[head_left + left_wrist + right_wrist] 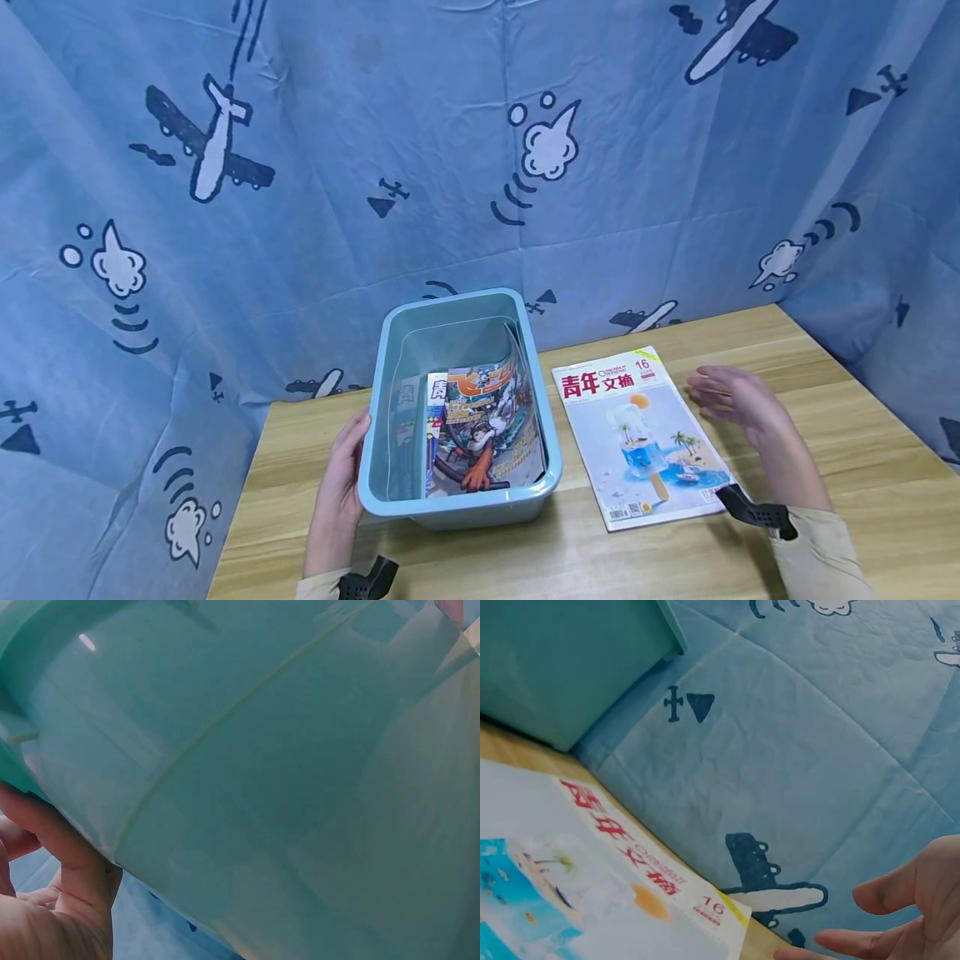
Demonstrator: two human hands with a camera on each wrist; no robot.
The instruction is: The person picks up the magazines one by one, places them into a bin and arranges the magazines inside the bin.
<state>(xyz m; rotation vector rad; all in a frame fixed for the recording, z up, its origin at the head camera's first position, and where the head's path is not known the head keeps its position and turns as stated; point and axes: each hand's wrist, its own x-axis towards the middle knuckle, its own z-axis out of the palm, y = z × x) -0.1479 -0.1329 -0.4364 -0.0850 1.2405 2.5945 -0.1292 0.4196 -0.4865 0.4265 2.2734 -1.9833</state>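
Observation:
A blue-green plastic bin (459, 504) stands on the wooden table with comic-style magazines (487, 433) inside, leaning toward its right wall. My left hand (347, 479) rests against the bin's outer left side, just below the rim; in the left wrist view, that hand (64, 885) touches the wall (262, 795), and some of its fingers are hidden. To the right of the bin lies a flat magazine (637, 433) with red title characters and an ice-pop picture. Beyond its right edge, my right hand (738, 404) hovers with loosely spread fingers, holding nothing.
The wooden table (847, 442) extends past the magazine on the right. Behind and on both sides hangs a blue curtain (420, 167) printed with planes and clouds. A black wrist strap (757, 512) sits on the right forearm, another (367, 581) on the left.

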